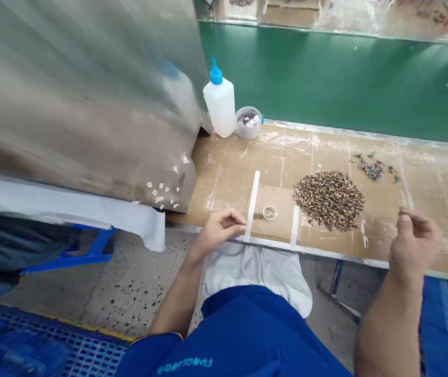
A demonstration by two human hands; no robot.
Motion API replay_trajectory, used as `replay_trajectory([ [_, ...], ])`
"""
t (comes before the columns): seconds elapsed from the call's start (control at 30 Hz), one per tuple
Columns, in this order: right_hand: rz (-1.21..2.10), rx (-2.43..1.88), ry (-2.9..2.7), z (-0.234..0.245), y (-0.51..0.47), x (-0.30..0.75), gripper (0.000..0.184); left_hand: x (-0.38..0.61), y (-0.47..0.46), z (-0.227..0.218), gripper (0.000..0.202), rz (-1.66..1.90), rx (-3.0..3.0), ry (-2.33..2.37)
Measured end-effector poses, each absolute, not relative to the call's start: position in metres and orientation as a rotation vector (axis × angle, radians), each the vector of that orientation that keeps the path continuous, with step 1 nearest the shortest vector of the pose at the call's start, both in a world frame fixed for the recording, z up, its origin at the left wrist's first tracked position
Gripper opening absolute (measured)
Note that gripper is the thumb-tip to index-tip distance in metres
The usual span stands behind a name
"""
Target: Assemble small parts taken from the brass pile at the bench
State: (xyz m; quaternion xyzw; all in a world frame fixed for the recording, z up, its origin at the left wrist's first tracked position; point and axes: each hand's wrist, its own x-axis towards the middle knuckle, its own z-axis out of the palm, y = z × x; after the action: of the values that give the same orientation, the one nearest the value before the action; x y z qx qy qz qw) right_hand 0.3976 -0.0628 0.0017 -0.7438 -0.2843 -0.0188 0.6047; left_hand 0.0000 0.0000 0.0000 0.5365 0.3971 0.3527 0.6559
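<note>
My left hand (219, 229) rests at the front edge of the cardboard-covered bench (231, 183), its curled fingertips next to a white tape strip (252, 204). Whether those fingers hold anything small is hidden. My right hand (414, 243) is raised over the bench's right front edge, thumb and forefinger pinched together. Between the hands lies a small clear ring (270, 212) on a cardboard square (274, 228). Right of that is a heap of tiny brown speckled parts (329, 200), with a smaller scatter of blue and dark parts (375, 169) behind it.
A white glue bottle with a blue nozzle (219, 102) and a round tub of small bits (248, 122) stand at the back. A large grey metal panel (82, 94) rises on the left. A green wall (326, 73) runs behind. White cloth (257, 272) covers my lap.
</note>
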Motion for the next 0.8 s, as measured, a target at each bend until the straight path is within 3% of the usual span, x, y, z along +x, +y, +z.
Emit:
replay_trajectory([
  [0.1,-0.072,-1.713,-0.683,0.009,-0.086,0.364,0.025,0.022,-0.006,-0.011,0.034,0.748,1.213,0.87],
  [0.37,0.534,-1.564,-1.36,0.004,-0.092,0.282,0.012,0.034,-0.006,-0.024,0.026,0.665,1.527,0.788],
  [0.8,0.721,-1.422,-1.497,-0.02,-0.052,0.229,0.014,0.031,-0.003,-0.026,0.029,0.69,1.68,0.725],
])
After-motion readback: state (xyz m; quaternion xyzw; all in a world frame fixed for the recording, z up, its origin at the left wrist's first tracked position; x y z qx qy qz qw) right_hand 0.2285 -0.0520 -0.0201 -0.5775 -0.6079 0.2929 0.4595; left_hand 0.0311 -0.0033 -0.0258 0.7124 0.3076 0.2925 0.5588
